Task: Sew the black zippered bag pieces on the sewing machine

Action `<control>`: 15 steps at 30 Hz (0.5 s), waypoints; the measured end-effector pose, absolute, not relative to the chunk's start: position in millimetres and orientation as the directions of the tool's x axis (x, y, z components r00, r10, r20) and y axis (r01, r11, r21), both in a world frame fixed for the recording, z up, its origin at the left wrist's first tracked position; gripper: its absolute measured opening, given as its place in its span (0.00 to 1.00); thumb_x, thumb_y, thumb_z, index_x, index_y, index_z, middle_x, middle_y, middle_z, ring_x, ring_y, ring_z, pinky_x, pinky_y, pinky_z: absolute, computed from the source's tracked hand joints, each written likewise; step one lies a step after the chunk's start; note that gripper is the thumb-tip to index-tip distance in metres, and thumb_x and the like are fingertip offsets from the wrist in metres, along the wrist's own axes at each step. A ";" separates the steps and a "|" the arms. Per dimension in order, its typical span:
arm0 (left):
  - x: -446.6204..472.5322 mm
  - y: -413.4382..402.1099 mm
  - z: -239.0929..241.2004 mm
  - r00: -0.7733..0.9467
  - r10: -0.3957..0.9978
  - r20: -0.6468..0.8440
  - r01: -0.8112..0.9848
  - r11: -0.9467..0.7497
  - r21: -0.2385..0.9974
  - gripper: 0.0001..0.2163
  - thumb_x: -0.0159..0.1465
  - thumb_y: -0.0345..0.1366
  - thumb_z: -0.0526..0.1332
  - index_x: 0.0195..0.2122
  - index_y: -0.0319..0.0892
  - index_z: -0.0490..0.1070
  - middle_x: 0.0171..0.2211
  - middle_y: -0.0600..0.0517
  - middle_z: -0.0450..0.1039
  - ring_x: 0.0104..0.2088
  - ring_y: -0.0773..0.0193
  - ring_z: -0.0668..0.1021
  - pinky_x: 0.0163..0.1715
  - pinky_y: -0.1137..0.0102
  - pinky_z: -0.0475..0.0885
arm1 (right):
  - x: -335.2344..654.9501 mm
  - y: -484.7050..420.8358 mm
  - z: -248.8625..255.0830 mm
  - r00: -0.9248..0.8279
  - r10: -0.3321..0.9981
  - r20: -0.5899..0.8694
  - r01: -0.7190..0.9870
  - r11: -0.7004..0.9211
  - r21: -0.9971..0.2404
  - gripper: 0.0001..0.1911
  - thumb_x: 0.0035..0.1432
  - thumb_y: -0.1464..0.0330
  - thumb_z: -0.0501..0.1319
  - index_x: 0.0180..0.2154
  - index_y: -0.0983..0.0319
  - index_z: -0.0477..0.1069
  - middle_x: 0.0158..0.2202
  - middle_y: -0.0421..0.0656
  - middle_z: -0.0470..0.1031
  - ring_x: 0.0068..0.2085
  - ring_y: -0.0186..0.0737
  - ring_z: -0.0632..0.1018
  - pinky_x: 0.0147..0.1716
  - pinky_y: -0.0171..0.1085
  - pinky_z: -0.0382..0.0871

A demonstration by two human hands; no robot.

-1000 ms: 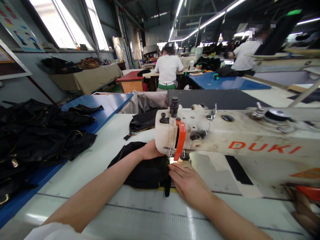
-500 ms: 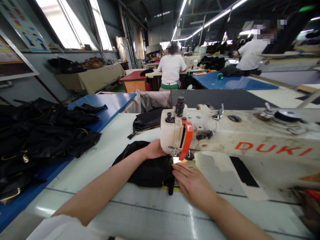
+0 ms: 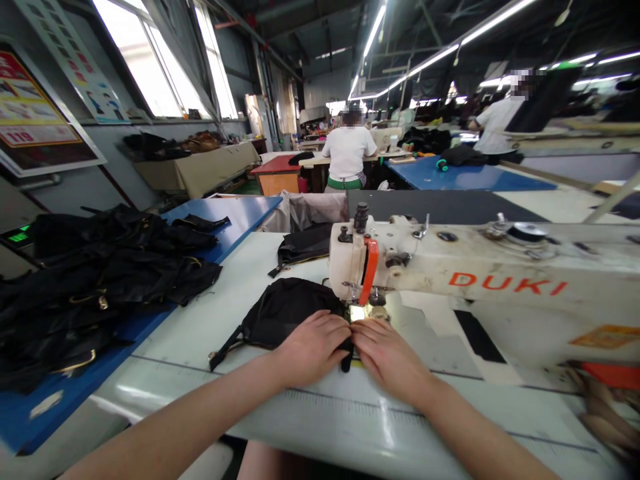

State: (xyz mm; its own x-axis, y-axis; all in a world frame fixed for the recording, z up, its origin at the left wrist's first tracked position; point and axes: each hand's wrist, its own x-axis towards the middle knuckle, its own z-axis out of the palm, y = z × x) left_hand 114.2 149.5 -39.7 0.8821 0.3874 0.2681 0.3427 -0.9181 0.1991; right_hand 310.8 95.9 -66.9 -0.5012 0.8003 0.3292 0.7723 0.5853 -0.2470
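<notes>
A black fabric piece [image 3: 283,310] with straps lies on the pale sewing table [image 3: 210,320], its right edge under the needle of a white DUKI sewing machine [image 3: 450,280] with an orange guard. My left hand [image 3: 313,345] rests on the fabric's near edge, fingers curled down on it. Beside it, my right hand [image 3: 387,357] lies flat on the fabric and table just in front of the lit needle area [image 3: 361,312]. The two hands almost touch.
A heap of black garments [image 3: 95,280] covers a blue table at the left. Another black piece [image 3: 303,245] lies behind the machine head. Two people in white shirts [image 3: 349,150] work at tables farther back. The table's front edge carries a ruler strip [image 3: 350,407].
My left hand has come back from behind the machine head to the fabric's near edge, next to my right hand. The view has pulled back and tilted up a little.
</notes>
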 end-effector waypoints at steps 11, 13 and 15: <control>108.9 160.0 -43.4 0.903 0.374 0.211 0.374 -0.926 0.039 0.07 0.66 0.37 0.54 0.36 0.40 0.68 0.38 0.51 0.72 0.43 0.62 0.73 0.51 0.61 0.61 | 306.9 93.9 -68.4 -0.492 0.786 0.375 0.795 0.581 -0.175 0.10 0.59 0.77 0.54 0.41 0.63 0.70 0.44 0.46 0.74 0.49 0.43 0.71 0.55 0.46 0.59; 108.6 157.5 -42.6 0.887 0.406 0.217 0.399 -0.914 0.078 0.06 0.65 0.37 0.56 0.36 0.41 0.69 0.39 0.51 0.72 0.43 0.62 0.73 0.53 0.61 0.59 | 306.9 93.8 -68.2 -0.492 0.781 0.383 0.791 0.585 -0.176 0.10 0.59 0.77 0.54 0.41 0.63 0.70 0.44 0.47 0.75 0.49 0.44 0.71 0.55 0.47 0.59; 107.1 155.3 -42.5 0.872 0.437 0.219 0.415 -0.899 0.139 0.05 0.64 0.36 0.58 0.37 0.41 0.69 0.39 0.52 0.73 0.44 0.62 0.73 0.54 0.61 0.59 | 307.0 93.7 -67.5 -0.495 0.780 0.382 0.787 0.589 -0.183 0.10 0.60 0.77 0.54 0.41 0.63 0.70 0.44 0.47 0.74 0.50 0.44 0.70 0.57 0.48 0.57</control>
